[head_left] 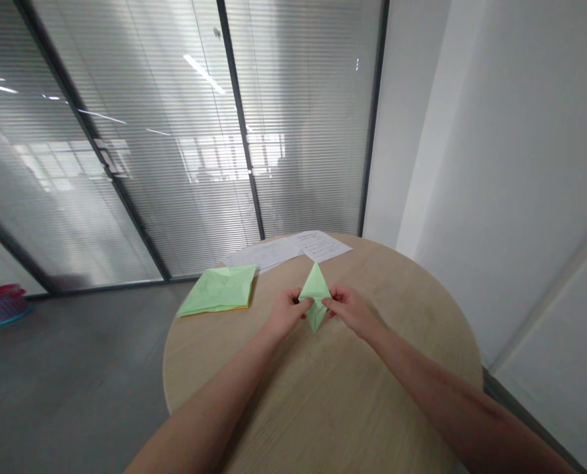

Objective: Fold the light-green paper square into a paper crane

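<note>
A light green folded paper [315,284], shaped like a tall diamond, is held above the round wooden table. One point is directed away from me and the other toward me. My left hand [289,309] pinches its left corner, thumb on top and fingers curled beneath. On the opposite corner, my right hand [346,307] grips in the same way, its thumb near the middle of the paper. The fingertips under the paper are partly hidden.
A stack of green and yellow paper [221,289] lies at the left of the round table [396,309]. Printed white sheets [323,245] lie at the far edge. Beyond are glass panels with blinds [313,118], a white wall [530,164] and a basket [1,306] on the floor.
</note>
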Action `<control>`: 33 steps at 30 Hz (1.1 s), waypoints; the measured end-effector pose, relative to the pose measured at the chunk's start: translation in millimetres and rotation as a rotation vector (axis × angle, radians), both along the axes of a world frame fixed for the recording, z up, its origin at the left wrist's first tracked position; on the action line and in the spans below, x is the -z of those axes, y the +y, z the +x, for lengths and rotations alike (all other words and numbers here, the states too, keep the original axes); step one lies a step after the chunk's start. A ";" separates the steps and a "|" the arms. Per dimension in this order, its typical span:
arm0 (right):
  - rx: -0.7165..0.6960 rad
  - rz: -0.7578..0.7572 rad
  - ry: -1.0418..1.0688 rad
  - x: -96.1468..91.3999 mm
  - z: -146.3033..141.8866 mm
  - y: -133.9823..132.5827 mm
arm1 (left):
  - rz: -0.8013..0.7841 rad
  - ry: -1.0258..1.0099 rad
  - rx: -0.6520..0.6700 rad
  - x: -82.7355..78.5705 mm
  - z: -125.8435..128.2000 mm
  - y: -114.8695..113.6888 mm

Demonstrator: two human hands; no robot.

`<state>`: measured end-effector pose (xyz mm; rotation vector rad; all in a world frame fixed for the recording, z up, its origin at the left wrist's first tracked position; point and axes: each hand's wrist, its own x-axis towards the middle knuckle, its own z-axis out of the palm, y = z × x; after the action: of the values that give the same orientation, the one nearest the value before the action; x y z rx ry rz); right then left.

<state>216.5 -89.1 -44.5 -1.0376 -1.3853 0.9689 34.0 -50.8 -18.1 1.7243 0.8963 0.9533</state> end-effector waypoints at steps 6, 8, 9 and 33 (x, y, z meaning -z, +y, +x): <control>0.055 -0.014 0.009 2.4 4.5 3.5 | -0.019 -0.010 -0.026 -0.1 -0.8 2.1; 0.081 -0.009 0.028 2.8 5.0 4.9 | -0.039 -0.038 -0.041 -0.7 -1.8 2.7; 0.093 -0.008 0.042 2.7 5.1 5.4 | -0.048 -0.052 -0.050 -1.1 -2.4 2.9; 0.109 -0.029 0.069 0.0 4.0 4.2 | -0.012 -0.083 -0.050 3.7 -2.6 5.8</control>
<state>220.5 -84.8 -44.4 -1.0803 -1.2487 0.9380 31.4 -45.0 -21.8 1.6467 0.8925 1.0424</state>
